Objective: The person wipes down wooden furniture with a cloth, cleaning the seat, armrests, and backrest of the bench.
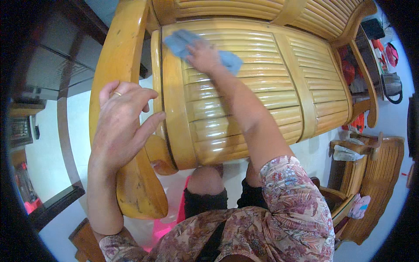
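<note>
My right hand (204,57) presses a blue cloth (179,42) against the slatted seat (242,108) of a varnished wooden bench, near its back left corner. Cloth shows on both sides of the hand, which looks slightly blurred. My left hand (122,121), with a ring on one finger, is over the bench's broad wooden armrest (119,42). Its thumb and fingers are apart and hold nothing; whether the palm touches the wood is hidden. Behind the seat rises the slatted backrest (226,9).
A second slatted wooden bench (381,183) stands at the right, with a pink cloth (359,206) beside it. Beyond the far armrest is a kettle (391,84). Something bright pink (163,227) lies by my legs. Dark glossy panels (49,59) stand at the left.
</note>
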Action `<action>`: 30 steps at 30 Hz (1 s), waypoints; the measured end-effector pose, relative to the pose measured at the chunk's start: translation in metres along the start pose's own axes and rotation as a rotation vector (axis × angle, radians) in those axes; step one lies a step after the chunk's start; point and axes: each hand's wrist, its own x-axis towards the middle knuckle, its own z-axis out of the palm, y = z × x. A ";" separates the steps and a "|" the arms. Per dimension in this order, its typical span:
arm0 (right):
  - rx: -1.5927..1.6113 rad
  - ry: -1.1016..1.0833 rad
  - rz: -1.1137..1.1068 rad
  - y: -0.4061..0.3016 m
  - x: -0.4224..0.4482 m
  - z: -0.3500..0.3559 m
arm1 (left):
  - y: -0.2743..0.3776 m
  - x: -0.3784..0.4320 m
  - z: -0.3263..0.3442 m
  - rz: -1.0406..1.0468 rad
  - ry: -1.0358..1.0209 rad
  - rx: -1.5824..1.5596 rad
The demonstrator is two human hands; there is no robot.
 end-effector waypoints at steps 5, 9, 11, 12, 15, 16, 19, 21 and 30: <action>-0.126 0.069 0.322 0.134 -0.034 -0.019 | 0.001 -0.002 -0.002 -0.013 -0.068 0.008; -0.167 0.044 0.614 0.219 -0.076 -0.037 | 0.002 -0.001 -0.003 -0.008 -0.063 0.012; -0.180 0.077 0.681 0.224 -0.077 -0.037 | 0.003 -0.002 -0.005 0.036 -0.034 0.019; -0.230 0.076 0.730 0.221 -0.074 -0.038 | 0.003 -0.001 -0.004 0.034 -0.033 0.019; -0.196 0.074 0.715 0.187 -0.061 -0.035 | 0.005 0.000 -0.004 0.011 -0.033 -0.006; -0.209 0.156 0.578 0.172 -0.056 -0.030 | 0.006 0.000 -0.004 0.012 -0.027 -0.003; -0.085 0.422 0.161 0.091 -0.030 -0.013 | 0.007 -0.003 -0.008 0.003 -0.032 0.018; -0.006 0.343 -0.005 0.051 -0.013 -0.003 | 0.007 -0.001 -0.004 0.011 -0.040 0.018; 0.151 0.249 -0.335 -0.056 0.049 0.025 | 0.012 0.001 -0.008 -0.021 -0.093 0.002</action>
